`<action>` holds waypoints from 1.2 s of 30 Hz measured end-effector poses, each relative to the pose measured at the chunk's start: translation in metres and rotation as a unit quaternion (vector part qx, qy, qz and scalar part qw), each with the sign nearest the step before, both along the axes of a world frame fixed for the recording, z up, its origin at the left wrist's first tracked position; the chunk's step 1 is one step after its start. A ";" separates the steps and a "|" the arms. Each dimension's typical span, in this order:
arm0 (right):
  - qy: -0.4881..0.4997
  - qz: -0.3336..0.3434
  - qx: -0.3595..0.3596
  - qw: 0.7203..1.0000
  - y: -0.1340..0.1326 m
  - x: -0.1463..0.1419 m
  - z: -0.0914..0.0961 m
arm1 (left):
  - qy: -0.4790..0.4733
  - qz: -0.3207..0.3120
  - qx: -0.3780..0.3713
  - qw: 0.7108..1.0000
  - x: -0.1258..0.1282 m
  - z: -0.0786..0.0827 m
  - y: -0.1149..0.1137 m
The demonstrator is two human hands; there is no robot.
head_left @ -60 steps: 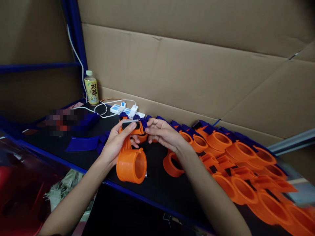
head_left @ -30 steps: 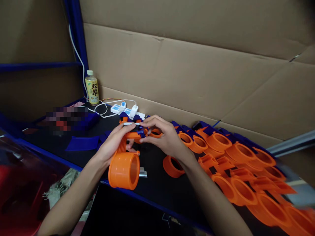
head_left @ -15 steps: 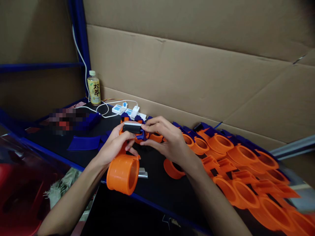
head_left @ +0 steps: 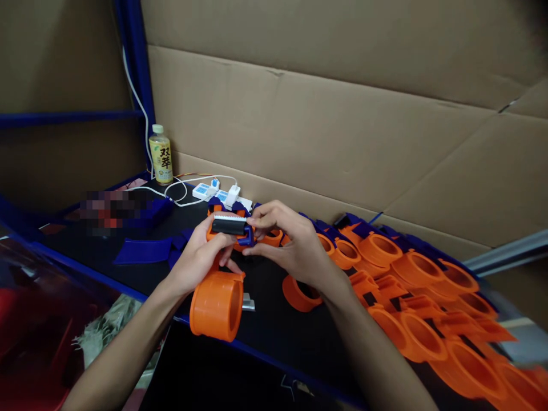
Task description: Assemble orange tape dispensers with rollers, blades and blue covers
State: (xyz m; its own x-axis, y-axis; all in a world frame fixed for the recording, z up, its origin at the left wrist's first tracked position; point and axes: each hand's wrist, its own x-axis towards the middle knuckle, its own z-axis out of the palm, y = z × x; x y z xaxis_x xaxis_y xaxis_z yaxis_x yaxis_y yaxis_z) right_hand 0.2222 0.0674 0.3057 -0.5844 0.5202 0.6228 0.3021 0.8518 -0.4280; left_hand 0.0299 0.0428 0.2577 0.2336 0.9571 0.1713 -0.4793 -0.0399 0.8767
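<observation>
My left hand (head_left: 197, 258) grips an orange tape dispenser (head_left: 217, 302) by its frame, the round drum end hanging toward me over the table edge. At the dispenser's far end sits a black roller with a toothed metal blade (head_left: 230, 224). My right hand (head_left: 291, 245) pinches a small blue part (head_left: 246, 236) against that end, fingers curled round it. Both hands hover just above the black table (head_left: 274, 319).
Several more orange dispensers (head_left: 428, 285) with blue parts lie in rows along the right. A loose orange ring (head_left: 299, 292) sits by my right wrist. A blue flat piece (head_left: 143, 250), white power strip (head_left: 216, 194) with cables, and a drink bottle (head_left: 160, 154) stand left; cardboard walls behind.
My right hand moved onto the dispenser's far end and closed on the blue part there. The left hand tilted the dispenser, so its drum dropped lower and nearer me.
</observation>
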 end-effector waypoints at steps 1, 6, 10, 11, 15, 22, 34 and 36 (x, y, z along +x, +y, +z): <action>0.000 -0.003 0.006 1.000 -0.001 0.000 0.001 | 0.005 0.007 0.007 1.000 0.001 0.000 -0.001; 0.001 -0.016 0.034 0.999 -0.003 -0.001 0.000 | 0.011 0.026 0.023 0.999 0.003 0.000 -0.002; 0.053 -0.002 0.059 0.997 -0.002 -0.008 -0.007 | -0.030 -0.001 0.013 0.999 -0.001 0.002 -0.002; 0.062 -0.007 0.067 0.996 -0.003 -0.011 -0.009 | -0.040 -0.007 0.009 0.999 -0.003 0.003 -0.003; 0.061 -0.044 0.090 0.993 -0.007 -0.017 -0.011 | -0.072 -0.026 -0.006 0.997 -0.012 0.009 -0.006; 0.035 -0.088 0.106 0.990 -0.008 -0.013 -0.003 | -0.050 -0.028 -0.004 0.998 -0.013 0.003 0.004; -0.054 -0.093 0.066 0.992 -0.022 -0.013 0.013 | 0.102 0.185 0.098 0.972 -0.017 0.009 0.010; -0.055 -0.112 0.042 0.991 -0.013 -0.003 0.016 | 0.088 0.205 0.105 0.969 -0.025 0.009 0.012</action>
State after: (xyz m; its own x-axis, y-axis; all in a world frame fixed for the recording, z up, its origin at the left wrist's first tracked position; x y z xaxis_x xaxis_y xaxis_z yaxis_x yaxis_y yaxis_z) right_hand 0.2193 0.0542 0.3217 -0.5259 0.5934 0.6093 0.5289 0.7892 -0.3121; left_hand 0.0053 0.0552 0.2663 -0.1158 0.9242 0.3640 -0.2296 -0.3815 0.8954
